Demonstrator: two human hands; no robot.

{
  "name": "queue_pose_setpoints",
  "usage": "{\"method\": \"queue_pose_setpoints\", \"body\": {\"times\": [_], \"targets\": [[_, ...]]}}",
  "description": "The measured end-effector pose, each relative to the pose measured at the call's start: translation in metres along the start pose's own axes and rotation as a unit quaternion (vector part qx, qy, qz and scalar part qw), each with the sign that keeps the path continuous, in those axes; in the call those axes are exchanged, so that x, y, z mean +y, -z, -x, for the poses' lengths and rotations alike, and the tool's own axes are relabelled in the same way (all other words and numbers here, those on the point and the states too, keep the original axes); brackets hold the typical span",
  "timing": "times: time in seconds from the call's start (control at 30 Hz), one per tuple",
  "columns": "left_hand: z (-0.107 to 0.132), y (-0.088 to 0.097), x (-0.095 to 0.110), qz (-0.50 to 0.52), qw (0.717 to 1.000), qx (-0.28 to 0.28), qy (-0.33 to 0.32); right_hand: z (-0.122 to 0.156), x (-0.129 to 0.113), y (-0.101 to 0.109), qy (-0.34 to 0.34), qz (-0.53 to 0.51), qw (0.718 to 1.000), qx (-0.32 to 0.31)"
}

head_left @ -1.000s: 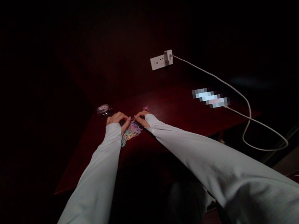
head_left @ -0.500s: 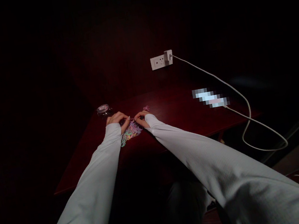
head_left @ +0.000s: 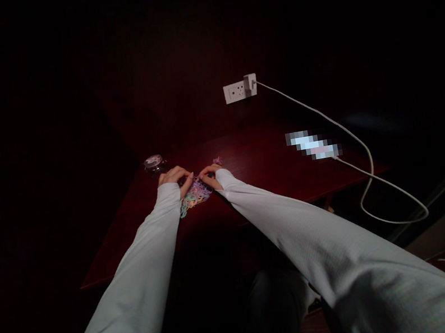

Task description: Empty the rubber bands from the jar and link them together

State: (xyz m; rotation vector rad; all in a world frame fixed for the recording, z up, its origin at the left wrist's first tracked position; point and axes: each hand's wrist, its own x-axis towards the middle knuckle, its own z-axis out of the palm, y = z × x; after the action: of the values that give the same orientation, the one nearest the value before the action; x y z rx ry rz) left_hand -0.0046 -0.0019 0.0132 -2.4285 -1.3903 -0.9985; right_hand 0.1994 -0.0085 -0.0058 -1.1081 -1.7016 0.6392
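A heap of small pastel rubber bands [head_left: 194, 198] lies on a dark red wooden table [head_left: 258, 177]. My left hand [head_left: 173, 177] rests at the heap's far left, fingers curled and pinched at a band. My right hand [head_left: 210, 176] sits just right of it, fingertips also pinched, the two hands nearly touching over the heap. What exactly is between the fingers is too small to make out. Both arms wear pale long sleeves.
A small round clear container [head_left: 154, 162] stands behind my left hand. A few pink bands [head_left: 217, 161] lie beyond my right hand. A blurred-out phone [head_left: 313, 145] lies at the right, cabled to a charger in a wall socket [head_left: 239, 90]. The surroundings are very dark.
My fingertips have drawn slightly closer together over the heap; otherwise nothing has visibly moved.
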Motion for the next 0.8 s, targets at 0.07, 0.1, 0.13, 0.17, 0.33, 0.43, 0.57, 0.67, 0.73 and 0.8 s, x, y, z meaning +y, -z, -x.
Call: {"method": "queue_pose_setpoints", "body": {"times": [0.07, 0.1, 0.13, 0.17, 0.33, 0.43, 0.57, 0.67, 0.73, 0.8], "targets": [[0.0, 0.001, 0.002, -0.001, 1.0, -0.002, 0.002, 0.0, 0.0, -0.001, 0.0, 0.001, 1.0, -0.001], [0.0, 0.001, 0.004, -0.002, 1.0, -0.003, 0.004, -0.001, 0.001, -0.001, 0.0, 0.001, 1.0, 0.0], [0.0, 0.001, 0.005, -0.004, 1.0, 0.0, 0.007, -0.001, 0.001, -0.002, 0.0, 0.0, 1.0, 0.001], [0.0, 0.001, 0.007, -0.005, 1.0, 0.005, 0.01, -0.002, 0.002, -0.002, 0.0, -0.002, 1.0, 0.002], [0.002, 0.001, 0.014, -0.003, 0.999, 0.029, 0.014, -0.002, 0.003, -0.003, 0.002, -0.017, 1.0, 0.007], [0.001, 0.001, 0.015, -0.006, 0.999, 0.03, 0.016, -0.001, 0.003, -0.003, 0.002, -0.023, 1.0, 0.007], [0.001, 0.0, 0.014, -0.009, 0.999, 0.036, 0.019, -0.001, 0.004, -0.002, 0.005, -0.029, 1.0, 0.01], [0.002, 0.0, 0.013, -0.005, 0.999, 0.037, 0.014, -0.002, 0.003, -0.003, 0.0, -0.027, 1.0, 0.008], [0.002, 0.001, 0.013, -0.003, 0.999, 0.034, 0.01, -0.001, 0.002, -0.002, -0.004, -0.027, 1.0, 0.006], [0.002, 0.001, 0.013, -0.004, 0.999, 0.034, 0.011, -0.001, 0.001, -0.002, -0.006, -0.028, 1.0, 0.005]]}}
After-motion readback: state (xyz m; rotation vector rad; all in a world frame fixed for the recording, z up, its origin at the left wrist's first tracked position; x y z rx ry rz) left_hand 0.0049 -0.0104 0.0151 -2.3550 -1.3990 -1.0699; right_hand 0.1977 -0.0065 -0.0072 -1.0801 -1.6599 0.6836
